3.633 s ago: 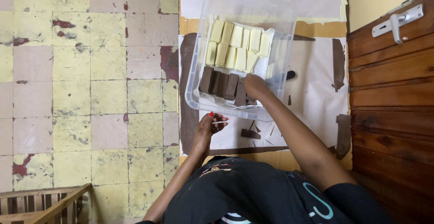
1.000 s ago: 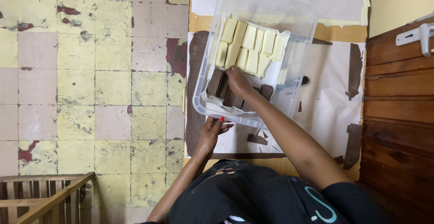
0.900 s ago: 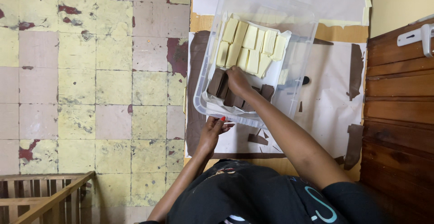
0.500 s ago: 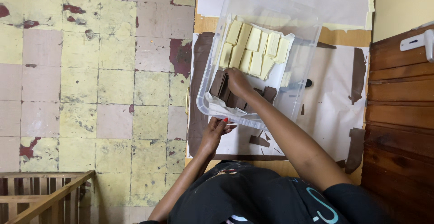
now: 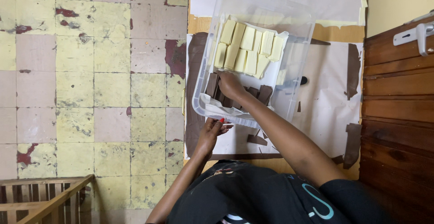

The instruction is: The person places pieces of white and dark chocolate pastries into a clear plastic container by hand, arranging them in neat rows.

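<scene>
Scanning from the left, I see my left hand (image 5: 212, 131) with fingers curled on the near rim of the clear tub (image 5: 202, 98). My right hand (image 5: 230, 84), the nearer one, rests among brown bars (image 5: 212, 84) standing on end; its grip is hidden.

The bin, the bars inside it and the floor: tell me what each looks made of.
Bin: clear, slightly frosted plastic; the sheet beneath shows through its walls.
Pale yellow bars and brown bars: matte, waxy-looking blocks, possibly soap, though the look leaves that open. The right hand rests on the brown ones.
Floor: worn square tiles, yellow and pink, chipped to dark red.
</scene>
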